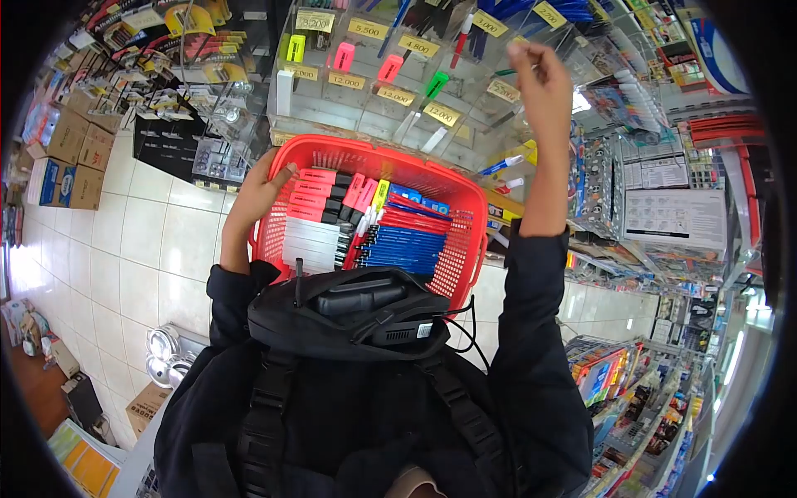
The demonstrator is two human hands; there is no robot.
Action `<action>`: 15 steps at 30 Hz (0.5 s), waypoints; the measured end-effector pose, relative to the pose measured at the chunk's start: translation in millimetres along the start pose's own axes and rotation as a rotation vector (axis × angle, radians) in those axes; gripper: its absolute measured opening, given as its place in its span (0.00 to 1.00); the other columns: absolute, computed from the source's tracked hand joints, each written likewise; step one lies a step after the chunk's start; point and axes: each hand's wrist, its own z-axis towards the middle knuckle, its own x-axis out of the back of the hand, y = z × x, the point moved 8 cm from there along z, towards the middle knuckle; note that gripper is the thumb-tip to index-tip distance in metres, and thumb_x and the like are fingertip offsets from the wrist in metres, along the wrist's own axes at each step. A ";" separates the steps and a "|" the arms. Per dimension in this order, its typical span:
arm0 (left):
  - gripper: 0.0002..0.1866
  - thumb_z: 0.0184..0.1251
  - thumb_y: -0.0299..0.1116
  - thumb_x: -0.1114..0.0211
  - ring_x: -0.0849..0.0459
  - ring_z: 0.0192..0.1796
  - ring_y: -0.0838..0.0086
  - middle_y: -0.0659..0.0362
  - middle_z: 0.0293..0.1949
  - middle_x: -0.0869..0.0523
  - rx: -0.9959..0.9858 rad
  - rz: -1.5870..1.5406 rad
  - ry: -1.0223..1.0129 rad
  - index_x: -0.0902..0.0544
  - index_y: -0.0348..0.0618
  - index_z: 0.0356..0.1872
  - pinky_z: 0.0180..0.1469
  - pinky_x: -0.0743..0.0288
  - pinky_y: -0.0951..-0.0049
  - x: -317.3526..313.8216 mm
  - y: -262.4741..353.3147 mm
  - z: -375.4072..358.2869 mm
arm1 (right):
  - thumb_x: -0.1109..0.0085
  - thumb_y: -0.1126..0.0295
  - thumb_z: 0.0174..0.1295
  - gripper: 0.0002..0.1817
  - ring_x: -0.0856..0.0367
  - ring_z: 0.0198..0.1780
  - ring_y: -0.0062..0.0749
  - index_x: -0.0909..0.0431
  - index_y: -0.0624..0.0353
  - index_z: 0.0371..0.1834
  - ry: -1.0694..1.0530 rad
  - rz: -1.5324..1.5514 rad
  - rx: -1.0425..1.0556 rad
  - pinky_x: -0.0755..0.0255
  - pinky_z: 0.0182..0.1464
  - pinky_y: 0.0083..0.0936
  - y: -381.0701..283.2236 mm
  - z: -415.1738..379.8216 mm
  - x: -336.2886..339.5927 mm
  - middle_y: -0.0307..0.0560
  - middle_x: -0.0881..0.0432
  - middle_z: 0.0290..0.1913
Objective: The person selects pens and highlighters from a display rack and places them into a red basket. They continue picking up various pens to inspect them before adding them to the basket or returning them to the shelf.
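Note:
My left hand (261, 192) is closed around the left rim of a red plastic basket (477, 217) held in front of me. Inside lie pink highlighters (312, 189), white markers (312, 242), a yellow highlighter (380, 196) and rows of blue pens (404, 247), with red pens (415, 218) above them. My right hand (541, 79) is raised at the right part of a clear pen display rack (332, 104). Its fingers are half curled and apart, with nothing visible between them. A green highlighter (437, 85) and a red marker (461, 41) stand in the rack's compartments.
Yellow price tags (442, 113) line the rack. A black bag (349, 311) with cables hangs at my chest, overlapping the basket's near side. Packed shelves (639, 398) stand on the right. Cardboard boxes (79, 149) stand at the left above the tiled floor (100, 241).

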 end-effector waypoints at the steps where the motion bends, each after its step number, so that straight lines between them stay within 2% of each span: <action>1: 0.17 0.77 0.36 0.38 0.15 0.45 0.70 0.53 0.42 0.13 -0.008 0.003 0.004 0.22 0.34 0.58 0.54 0.25 0.70 0.2 -1.6 0.3 | 0.32 0.62 0.66 0.12 0.21 0.35 0.17 0.13 0.60 0.44 0.047 -0.019 0.041 0.26 0.41 0.20 3.3 19.4 5.5 0.37 0.14 0.32; 2: 0.17 0.77 0.36 0.38 0.15 0.45 0.71 0.53 0.41 0.13 -0.017 0.004 0.010 0.21 0.34 0.58 0.53 0.25 0.70 0.4 -2.6 0.7 | 0.30 0.61 0.65 0.14 0.20 0.35 0.17 0.13 0.59 0.46 0.093 -0.039 0.082 0.26 0.41 0.19 3.0 34.7 8.9 0.37 0.13 0.32; 5: 0.16 0.77 0.35 0.38 0.15 0.45 0.70 0.53 0.41 0.13 -0.007 0.028 0.009 0.21 0.34 0.55 0.53 0.24 0.70 1.1 -0.7 0.0 | 0.27 0.56 0.61 0.20 0.17 0.36 0.24 0.13 0.59 0.49 0.040 -0.185 0.113 0.24 0.41 0.23 -5.5 63.7 -6.7 0.40 0.12 0.34; 8: 0.15 0.77 0.36 0.38 0.14 0.45 0.69 0.52 0.41 0.13 -0.015 0.009 0.010 0.21 0.34 0.54 0.53 0.24 0.69 1.1 -4.6 1.2 | 0.26 0.53 0.58 0.24 0.14 0.36 0.34 0.13 0.60 0.50 -0.005 -0.402 0.220 0.22 0.42 0.29 2.0 83.8 -31.8 0.45 0.12 0.34; 9: 0.15 0.77 0.36 0.38 0.14 0.45 0.69 0.52 0.41 0.13 -0.012 0.008 0.016 0.21 0.33 0.54 0.53 0.24 0.69 1.1 -3.9 0.6 | 0.26 0.53 0.57 0.24 0.13 0.36 0.39 0.12 0.60 0.49 0.017 -0.417 0.194 0.21 0.44 0.33 -2.3 84.3 -34.5 0.48 0.11 0.35; 15: 0.16 0.76 0.36 0.37 0.14 0.47 0.69 0.51 0.44 0.13 -0.005 0.012 0.026 0.21 0.34 0.55 0.54 0.24 0.69 1.4 0.7 -1.2 | 0.25 0.52 0.58 0.22 0.12 0.37 0.35 0.11 0.60 0.44 0.064 -0.295 0.161 0.21 0.43 0.29 -3.5 87.4 -24.9 0.47 0.10 0.35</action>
